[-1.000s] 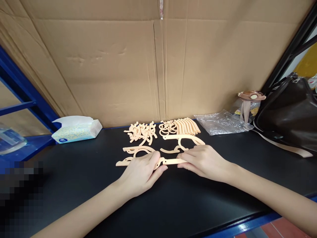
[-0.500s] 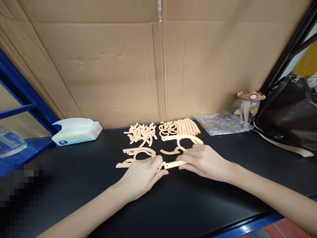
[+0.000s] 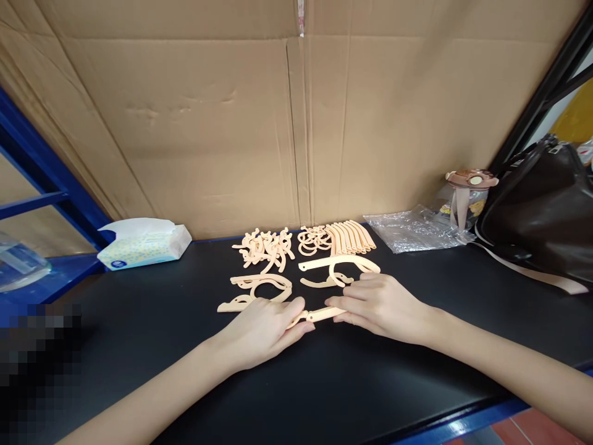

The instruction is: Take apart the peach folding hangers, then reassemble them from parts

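Low over the black table, my right hand point(image 3: 382, 309) is closed on a straight cream plastic hanger arm point(image 3: 323, 313) with a hole near its end. My left hand point(image 3: 266, 334) pinches a smaller cream plastic hanger piece point(image 3: 299, 317), mostly hidden by the fingers. The two ends meet or nearly meet between my hands. Just beyond my right hand lie a long hanger arm point(image 3: 317, 264) and curved pieces point(image 3: 319, 283). Behind my left hand rest a folding hanger part point(image 3: 259, 281) and another cream part point(image 3: 234, 305), partly covered by the hand.
Farther back are a pile of small hooked pieces point(image 3: 264, 246), a cluster of rings point(image 3: 314, 240) and a row of hanger arms point(image 3: 351, 237). A tissue pack point(image 3: 146, 246) stands left. A plastic bag point(image 3: 403, 230), bottle point(image 3: 471, 180) and dark handbag point(image 3: 537, 210) sit right, before a cardboard wall point(image 3: 208, 123).
My right hand and the hanger arm in it have shifted slightly down and left. The long arm behind it has also moved a little left and down. My left hand keeps its pinch.
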Available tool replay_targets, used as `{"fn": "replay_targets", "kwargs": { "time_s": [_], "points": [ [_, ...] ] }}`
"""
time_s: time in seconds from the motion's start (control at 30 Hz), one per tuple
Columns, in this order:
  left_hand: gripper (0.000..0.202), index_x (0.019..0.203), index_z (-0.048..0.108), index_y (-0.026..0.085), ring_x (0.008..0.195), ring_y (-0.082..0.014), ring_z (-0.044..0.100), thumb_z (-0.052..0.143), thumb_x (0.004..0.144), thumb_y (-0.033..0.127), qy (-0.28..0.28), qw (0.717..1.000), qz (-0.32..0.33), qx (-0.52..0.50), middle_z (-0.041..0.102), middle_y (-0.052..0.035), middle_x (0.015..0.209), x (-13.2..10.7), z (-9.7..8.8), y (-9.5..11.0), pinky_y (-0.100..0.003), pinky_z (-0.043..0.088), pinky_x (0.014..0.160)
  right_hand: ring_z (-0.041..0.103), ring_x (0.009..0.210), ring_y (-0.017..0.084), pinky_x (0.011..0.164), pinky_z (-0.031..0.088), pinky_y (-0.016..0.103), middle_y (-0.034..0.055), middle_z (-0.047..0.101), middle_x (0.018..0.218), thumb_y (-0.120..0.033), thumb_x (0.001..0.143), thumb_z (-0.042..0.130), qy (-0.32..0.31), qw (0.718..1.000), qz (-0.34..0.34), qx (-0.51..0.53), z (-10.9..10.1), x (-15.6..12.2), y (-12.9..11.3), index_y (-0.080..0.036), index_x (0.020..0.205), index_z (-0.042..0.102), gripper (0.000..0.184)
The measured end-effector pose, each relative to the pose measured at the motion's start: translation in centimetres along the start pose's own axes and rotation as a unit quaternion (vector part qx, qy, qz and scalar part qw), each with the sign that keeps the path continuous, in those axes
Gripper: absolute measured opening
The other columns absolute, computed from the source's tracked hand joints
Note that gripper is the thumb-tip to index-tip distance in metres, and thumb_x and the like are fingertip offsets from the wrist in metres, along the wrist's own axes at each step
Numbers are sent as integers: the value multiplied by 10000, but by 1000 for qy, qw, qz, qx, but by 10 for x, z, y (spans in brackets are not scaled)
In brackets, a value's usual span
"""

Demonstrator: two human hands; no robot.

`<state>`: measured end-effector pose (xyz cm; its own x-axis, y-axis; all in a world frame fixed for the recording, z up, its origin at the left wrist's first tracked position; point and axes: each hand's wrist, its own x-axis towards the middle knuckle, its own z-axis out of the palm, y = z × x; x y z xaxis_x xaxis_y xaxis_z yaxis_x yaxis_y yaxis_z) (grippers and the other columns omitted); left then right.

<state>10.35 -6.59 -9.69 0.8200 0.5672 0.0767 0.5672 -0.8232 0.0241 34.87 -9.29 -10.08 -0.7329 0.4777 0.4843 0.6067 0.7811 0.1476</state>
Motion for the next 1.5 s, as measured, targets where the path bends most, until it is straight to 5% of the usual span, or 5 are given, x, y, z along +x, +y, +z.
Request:
{"fn": "replay_targets", "kwargs": {
  "time_s": [0.87,1.5],
  "points": [
    [267,793,383,209,474,-145,486,315,958,407,32,999,25,-8,496,35,598,-4,5,2,-264,254,445,525,558,85,555,316,254,-26,620,660,-365,966,422,12,1000,-28,1,-1,-2,-2,-178,1036,638,295],
    [255,773,388,201,466,-143,479,291,976,322,6,999,40,28,486,37,574,-1,3,4,-264,249,442,538,572,102,566,317,261,-18,640,666,-364,963,426,3,1000,-14,13,1,1,-3,-180,1035,642,292]
  ]
}}
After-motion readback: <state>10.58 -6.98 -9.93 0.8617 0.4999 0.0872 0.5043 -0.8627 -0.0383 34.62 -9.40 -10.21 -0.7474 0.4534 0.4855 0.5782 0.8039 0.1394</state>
